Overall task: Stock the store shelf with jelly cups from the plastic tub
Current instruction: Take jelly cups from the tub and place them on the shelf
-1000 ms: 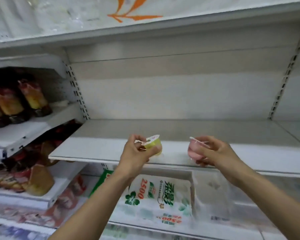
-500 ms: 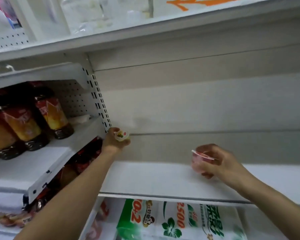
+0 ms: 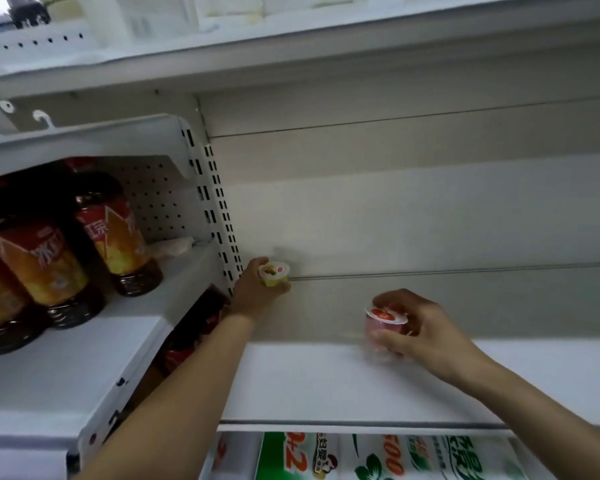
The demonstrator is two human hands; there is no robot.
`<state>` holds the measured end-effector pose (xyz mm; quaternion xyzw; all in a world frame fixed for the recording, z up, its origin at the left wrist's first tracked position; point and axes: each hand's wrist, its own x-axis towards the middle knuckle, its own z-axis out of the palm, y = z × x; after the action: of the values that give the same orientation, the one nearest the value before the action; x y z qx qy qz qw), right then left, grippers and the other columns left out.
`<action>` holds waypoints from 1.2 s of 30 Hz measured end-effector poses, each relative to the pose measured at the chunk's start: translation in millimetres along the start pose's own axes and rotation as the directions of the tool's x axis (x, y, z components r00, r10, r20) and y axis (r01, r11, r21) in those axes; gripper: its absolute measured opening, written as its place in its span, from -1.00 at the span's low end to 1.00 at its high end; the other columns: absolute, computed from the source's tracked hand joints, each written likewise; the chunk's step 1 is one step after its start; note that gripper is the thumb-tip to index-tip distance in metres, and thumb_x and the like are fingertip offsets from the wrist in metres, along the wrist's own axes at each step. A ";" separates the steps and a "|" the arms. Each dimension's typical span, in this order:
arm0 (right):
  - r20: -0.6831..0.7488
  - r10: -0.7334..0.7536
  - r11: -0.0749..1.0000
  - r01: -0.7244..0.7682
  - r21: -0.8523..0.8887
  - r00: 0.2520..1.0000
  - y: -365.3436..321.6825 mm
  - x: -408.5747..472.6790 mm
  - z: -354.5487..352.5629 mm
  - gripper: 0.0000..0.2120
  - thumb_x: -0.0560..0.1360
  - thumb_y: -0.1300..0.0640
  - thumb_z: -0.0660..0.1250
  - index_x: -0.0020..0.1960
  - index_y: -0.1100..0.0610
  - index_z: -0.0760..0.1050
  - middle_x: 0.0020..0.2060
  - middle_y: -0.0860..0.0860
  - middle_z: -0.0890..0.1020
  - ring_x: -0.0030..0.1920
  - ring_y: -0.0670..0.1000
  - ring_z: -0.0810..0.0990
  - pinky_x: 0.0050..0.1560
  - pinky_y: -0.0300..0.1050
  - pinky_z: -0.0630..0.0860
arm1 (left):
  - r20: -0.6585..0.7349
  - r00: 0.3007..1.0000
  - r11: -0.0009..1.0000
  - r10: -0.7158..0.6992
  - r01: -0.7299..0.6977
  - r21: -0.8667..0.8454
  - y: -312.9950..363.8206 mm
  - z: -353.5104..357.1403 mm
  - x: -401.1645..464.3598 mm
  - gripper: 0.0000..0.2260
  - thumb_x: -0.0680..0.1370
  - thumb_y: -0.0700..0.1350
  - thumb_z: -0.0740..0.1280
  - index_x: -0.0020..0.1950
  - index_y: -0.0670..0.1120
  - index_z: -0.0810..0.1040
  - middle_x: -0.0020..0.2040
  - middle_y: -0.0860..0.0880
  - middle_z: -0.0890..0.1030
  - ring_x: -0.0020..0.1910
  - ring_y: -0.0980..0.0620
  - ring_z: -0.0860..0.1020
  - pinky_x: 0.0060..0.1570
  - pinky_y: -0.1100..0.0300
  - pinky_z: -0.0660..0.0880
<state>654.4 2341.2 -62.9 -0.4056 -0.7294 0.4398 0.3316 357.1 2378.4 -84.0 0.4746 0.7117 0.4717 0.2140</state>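
dark bottles (image 3: 84,244) (orange labels), green-printed packs (image 3: 378,459) below

**Retail shop aisle, gondola shelving**

White metal shelf (image 3: 326,382) units are running in tiers, hanging off a slotted upright (image 3: 219,216) with a pegboard back panel (image 3: 153,202) to the left. Identical bottled drinks (image 3: 118,233) with red-and-yellow labels are sitting in rows on the left shelf. Printed green-and-white packaged goods (image 3: 378,459) are lying stacked on the tier below. More wrapped stock is sitting on the top tier.
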 end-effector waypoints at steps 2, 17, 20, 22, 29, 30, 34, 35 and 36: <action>0.004 -0.007 1.000 0.007 0.003 1.000 -2.6 11.1 16.0 -0.62 0.34 0.19 0.55 0.07 -0.04 0.53 -0.04 -0.04 0.62 -0.23 -0.13 0.64 -0.24 -0.24 0.55 | -0.050 0.999 0.997 -0.012 0.008 -0.074 1.3 -2.4 -6.1 -0.34 0.39 -0.13 0.54 0.43 -0.09 0.35 0.25 -0.12 0.47 0.21 -0.10 0.51 0.20 0.12 0.44; 0.116 -0.109 0.955 0.136 -0.263 0.987 -32.2 102.2 153.0 -0.49 0.37 0.07 0.47 0.28 0.00 0.39 0.21 0.00 0.53 0.17 0.06 0.52 0.18 0.03 0.48 | -0.259 0.954 0.986 0.153 -0.131 0.100 -14.3 -74.9 -91.5 -0.80 0.61 -0.03 0.24 0.17 -0.03 0.55 0.08 0.03 0.59 0.07 0.06 0.52 0.08 0.19 0.42; 0.098 -0.114 0.956 0.136 -0.261 0.989 -31.2 109.5 160.5 -0.55 0.37 0.06 0.46 0.21 -0.04 0.41 0.15 -0.02 0.57 0.13 0.06 0.55 0.10 -0.03 0.51 | -0.258 0.955 0.989 0.144 -0.128 0.077 -13.9 -75.8 -95.3 -0.79 0.60 0.01 0.23 0.18 0.00 0.54 0.10 0.04 0.58 0.09 0.08 0.51 0.13 0.14 0.44; 0.097 -0.114 0.955 0.136 -0.264 0.989 -32.2 111.1 162.6 -0.55 0.37 0.06 0.47 0.21 -0.04 0.41 0.14 -0.02 0.58 0.12 0.05 0.56 0.07 -0.08 0.50 | -0.246 0.959 0.990 0.142 -0.130 0.064 -13.1 -75.7 -95.9 -0.79 0.60 0.01 0.23 0.17 0.00 0.54 0.10 0.04 0.58 0.09 0.09 0.52 0.11 0.16 0.44; 0.126 -0.131 0.887 0.172 -0.429 0.983 -41.9 98.9 153.9 -0.38 0.44 -0.06 0.41 0.42 -0.13 0.24 0.33 -0.01 0.38 0.22 0.09 0.50 0.15 -0.05 0.45 | -0.227 0.959 0.981 0.169 -0.141 0.135 -3.2 -73.3 -101.9 -0.77 0.58 0.02 0.27 0.23 0.03 0.49 0.15 0.02 0.53 0.14 0.03 0.51 0.14 0.07 0.47; 0.120 -0.140 0.871 0.180 -0.458 0.983 -45.4 91.7 146.6 -0.36 0.45 -0.09 0.39 0.45 -0.15 0.20 0.33 -0.02 0.36 0.21 0.07 0.50 0.13 -0.04 0.46 | -0.219 0.956 0.970 0.196 -0.157 0.186 0.4 -73.1 -105.4 -0.73 0.59 0.03 0.26 0.27 0.03 0.47 0.17 0.02 0.51 0.16 0.01 0.50 0.17 0.01 0.47; 0.049 -0.277 0.746 0.247 -0.619 0.960 -51.8 45.6 97.8 -0.45 0.51 -0.12 0.28 0.45 -0.16 0.18 0.30 -0.08 0.38 0.19 -0.03 0.49 0.05 -0.06 0.51 | -0.139 0.922 0.866 0.362 -0.278 0.415 22.9 -61.6 -124.7 -0.62 0.60 0.08 0.21 0.40 0.01 0.38 0.27 -0.06 0.50 0.23 -0.08 0.43 0.25 -0.05 0.38; 0.024 -0.306 0.705 0.244 -0.666 0.952 -49.4 31.7 82.6 -0.47 0.52 -0.13 0.26 0.45 -0.14 0.20 0.30 -0.09 0.40 0.18 -0.03 0.50 0.04 -0.06 0.51 | -0.114 0.915 0.840 0.388 -0.300 0.451 30.4 -53.8 -130.0 -0.61 0.60 0.11 0.19 0.40 0.00 0.39 0.27 -0.07 0.51 0.23 -0.09 0.43 0.26 -0.03 0.35; -0.003 -0.332 0.666 0.232 -0.708 0.943 -45.5 17.8 67.2 -0.49 0.54 -0.14 0.24 0.44 -0.12 0.22 0.30 -0.08 0.43 0.18 -0.03 0.52 0.03 -0.06 0.52 | -0.085 0.909 0.813 0.409 -0.321 0.486 38.5 -43.7 -135.1 -0.59 0.60 0.15 0.16 0.38 -0.01 0.40 0.25 -0.07 0.53 0.21 -0.09 0.44 0.24 -0.03 0.33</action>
<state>576.2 2319.0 -45.6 -0.4106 -0.8712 0.0466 0.2650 404.3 2243.3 -49.5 0.5937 0.7150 0.3631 -0.0671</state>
